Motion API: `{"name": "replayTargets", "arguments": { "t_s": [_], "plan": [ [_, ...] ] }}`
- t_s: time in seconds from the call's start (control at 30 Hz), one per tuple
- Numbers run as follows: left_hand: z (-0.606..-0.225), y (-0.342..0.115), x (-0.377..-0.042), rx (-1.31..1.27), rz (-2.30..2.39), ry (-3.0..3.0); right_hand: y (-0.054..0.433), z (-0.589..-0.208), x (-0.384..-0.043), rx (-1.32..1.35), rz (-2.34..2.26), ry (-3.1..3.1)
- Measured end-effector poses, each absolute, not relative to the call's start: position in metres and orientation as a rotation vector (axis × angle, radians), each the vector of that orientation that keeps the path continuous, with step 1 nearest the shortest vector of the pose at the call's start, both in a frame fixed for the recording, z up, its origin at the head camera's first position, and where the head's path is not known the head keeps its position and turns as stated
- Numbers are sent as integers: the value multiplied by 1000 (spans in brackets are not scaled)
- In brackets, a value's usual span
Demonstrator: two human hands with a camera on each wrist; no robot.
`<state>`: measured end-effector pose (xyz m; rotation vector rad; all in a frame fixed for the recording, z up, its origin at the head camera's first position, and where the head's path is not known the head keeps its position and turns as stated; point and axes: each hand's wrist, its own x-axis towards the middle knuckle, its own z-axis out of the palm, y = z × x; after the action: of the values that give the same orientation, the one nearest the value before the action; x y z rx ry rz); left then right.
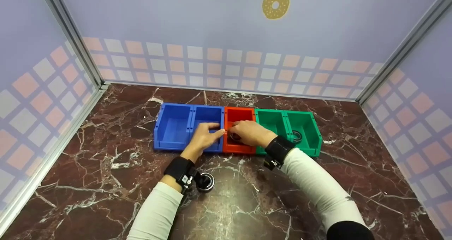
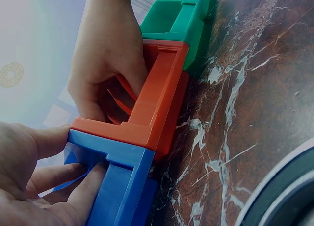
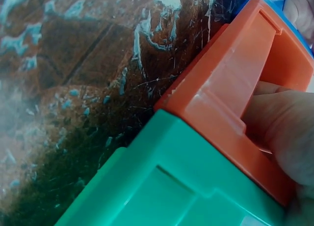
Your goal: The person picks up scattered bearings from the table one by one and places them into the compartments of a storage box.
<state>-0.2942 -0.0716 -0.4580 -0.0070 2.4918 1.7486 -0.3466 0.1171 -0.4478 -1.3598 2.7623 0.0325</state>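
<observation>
My right hand (image 1: 249, 131) reaches down into the red bin (image 1: 240, 149), its fingers curled at a metal ring that looks like a bearing (image 1: 234, 137). The hand partly covers that ring, and the wrist views do not show it clearly. My left hand (image 1: 205, 136) is at the blue bin (image 1: 214, 149) beside the red one. In the left wrist view its thumb touches the rim where blue and red meet, while the other fingers (image 2: 91, 187) reach inside the blue bin. No loose object shows in the left hand.
A second bearing (image 1: 205, 182) lies on the marble-patterned table beside the left wrist. Another bearing (image 1: 296, 136) sits in the far right green bin (image 1: 307, 151). The row also holds an outer blue bin (image 1: 173, 144) and an inner green bin (image 1: 270, 118). Patterned walls (image 1: 226, 24) surround the table.
</observation>
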Motion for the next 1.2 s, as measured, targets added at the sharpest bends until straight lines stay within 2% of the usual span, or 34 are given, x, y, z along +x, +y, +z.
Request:
{"name": "replayTargets", "arguments": {
  "t_s": [0.3,0.7,1.2],
  "plan": [
    [-457,-72,-296,-15,1743,2479,123,-442,-349,-1408,-26,2757],
    [-459,-71,-295,-39,1724,2476,153,-406,-345,-1373,-351,2825],
    [-457,-72,-294,-59,1728,2464,227,-408,-329,-961,-481,3133]
  ]
}}
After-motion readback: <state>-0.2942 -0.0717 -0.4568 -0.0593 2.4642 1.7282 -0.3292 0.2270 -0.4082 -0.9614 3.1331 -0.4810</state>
